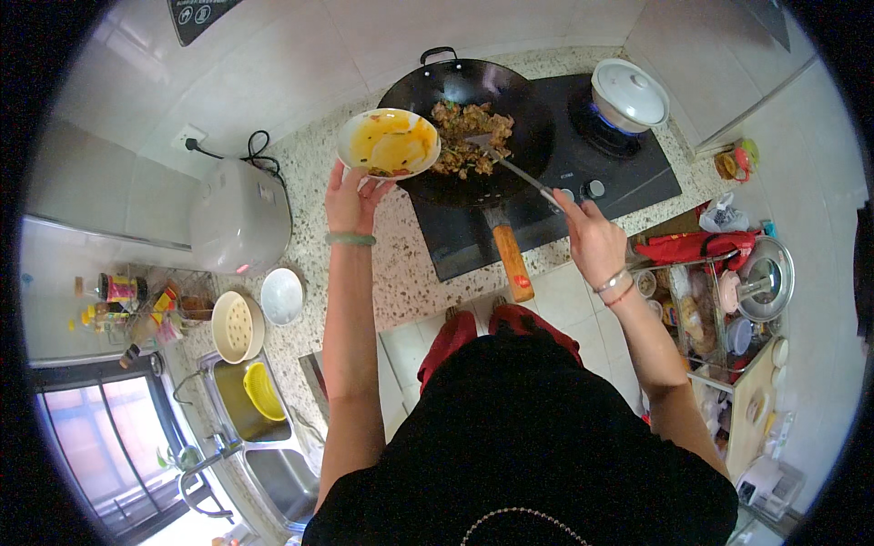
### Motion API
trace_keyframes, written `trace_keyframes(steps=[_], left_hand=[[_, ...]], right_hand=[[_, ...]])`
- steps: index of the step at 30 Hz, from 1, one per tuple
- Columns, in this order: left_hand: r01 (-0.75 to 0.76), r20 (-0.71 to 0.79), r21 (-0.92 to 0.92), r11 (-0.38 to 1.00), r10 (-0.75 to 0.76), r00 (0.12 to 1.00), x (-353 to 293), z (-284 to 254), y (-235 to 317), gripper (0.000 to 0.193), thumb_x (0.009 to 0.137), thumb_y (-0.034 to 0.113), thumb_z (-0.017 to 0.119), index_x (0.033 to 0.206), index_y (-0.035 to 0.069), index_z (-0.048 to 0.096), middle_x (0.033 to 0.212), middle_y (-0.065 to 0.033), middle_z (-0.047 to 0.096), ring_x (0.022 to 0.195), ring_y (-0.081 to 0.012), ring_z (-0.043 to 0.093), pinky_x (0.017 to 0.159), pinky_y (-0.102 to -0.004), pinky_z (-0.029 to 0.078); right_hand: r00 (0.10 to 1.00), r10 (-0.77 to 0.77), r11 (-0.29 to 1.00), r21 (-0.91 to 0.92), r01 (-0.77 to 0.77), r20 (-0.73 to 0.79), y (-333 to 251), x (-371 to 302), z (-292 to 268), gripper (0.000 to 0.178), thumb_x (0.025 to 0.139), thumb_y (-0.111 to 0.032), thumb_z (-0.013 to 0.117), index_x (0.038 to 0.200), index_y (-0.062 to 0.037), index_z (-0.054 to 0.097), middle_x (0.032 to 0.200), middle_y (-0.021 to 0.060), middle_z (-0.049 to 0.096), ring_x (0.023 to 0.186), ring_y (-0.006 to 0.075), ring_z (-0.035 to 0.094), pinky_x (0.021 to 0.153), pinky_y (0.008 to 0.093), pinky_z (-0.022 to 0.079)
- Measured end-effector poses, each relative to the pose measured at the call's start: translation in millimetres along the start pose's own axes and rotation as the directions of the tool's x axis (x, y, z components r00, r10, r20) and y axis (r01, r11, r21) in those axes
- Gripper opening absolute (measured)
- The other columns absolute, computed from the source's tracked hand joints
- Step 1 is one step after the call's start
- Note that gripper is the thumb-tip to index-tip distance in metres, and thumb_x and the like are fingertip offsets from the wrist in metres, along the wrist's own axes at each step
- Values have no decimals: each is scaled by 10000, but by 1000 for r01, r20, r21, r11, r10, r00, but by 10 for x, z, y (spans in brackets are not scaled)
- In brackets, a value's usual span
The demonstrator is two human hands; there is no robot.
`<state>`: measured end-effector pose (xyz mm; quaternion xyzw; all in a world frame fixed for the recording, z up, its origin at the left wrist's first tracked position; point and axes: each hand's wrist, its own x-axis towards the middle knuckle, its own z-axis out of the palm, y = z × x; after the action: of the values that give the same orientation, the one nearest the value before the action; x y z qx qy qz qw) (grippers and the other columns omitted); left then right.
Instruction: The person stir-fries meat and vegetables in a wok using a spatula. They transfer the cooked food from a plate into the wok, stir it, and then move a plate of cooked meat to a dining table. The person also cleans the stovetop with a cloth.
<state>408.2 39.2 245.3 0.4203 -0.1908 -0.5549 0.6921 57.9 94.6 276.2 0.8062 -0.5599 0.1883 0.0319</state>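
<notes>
My left hand [353, 197] grips the lower rim of a white bowl [390, 143], tilted at the left edge of the wok. Orange-yellow sauce and a few dark bits coat the bowl's inside. My right hand [592, 238] is closed round the handle of a metal spatula [523, 176], and its blade rests among the food. Browned chunks of food [473, 123], perhaps meat, with green bits lie in the black wok [533, 118]. The wok sits on the left burner, its wooden handle [512, 259] pointing toward me.
A lidded white pot [630, 96] stands over a blue flame on the black cooktop [651, 177]. To the left are a rice cooker [238, 218], a round white dish [282, 297], a holed basket [238, 326] and a double sink [246, 428]. A crowded rack [701, 314] stands at the right.
</notes>
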Motion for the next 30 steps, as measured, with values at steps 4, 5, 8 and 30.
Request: trace_keyframes(steps=[4,5,8,30], left_hand=[[23,27,-40,999,-22,999,-23,41,-12,513,807,6,549,1292,49,387,1064,-141,561,881,-292,602,706,-418,562],[23,28,-31,999,-22,999,-32,14,3,501,811,9,548,1286,52,397,1065,-139,562,884,-293,602,712,-419,561],[25,27,-17,1000,-25,999,-76,-42,7,465,819,18,543,1266,56,423,1066,-134,562,891,-294,602,729,-421,557],[89,81,-11,996,-88,993,-68,-39,-43,376,851,73,529,1223,49,477,1140,-134,544,990,-304,575,841,-438,534]], right_hand=[[999,-21,997,-69,24,48,16,-31,134,493,743,-47,560,1210,-204,541,790,86,563,515,275,574,440,384,468],[997,-30,997,-66,35,77,6,-81,87,503,743,-46,558,1218,-210,537,796,80,563,505,275,570,432,378,464],[998,4,998,-64,0,62,64,-214,-82,528,733,-49,567,1232,-218,530,787,70,559,511,267,573,428,368,461],[1000,-21,994,-108,20,-16,-198,489,423,514,753,-12,525,1224,-217,535,762,80,519,541,281,578,456,378,465]])
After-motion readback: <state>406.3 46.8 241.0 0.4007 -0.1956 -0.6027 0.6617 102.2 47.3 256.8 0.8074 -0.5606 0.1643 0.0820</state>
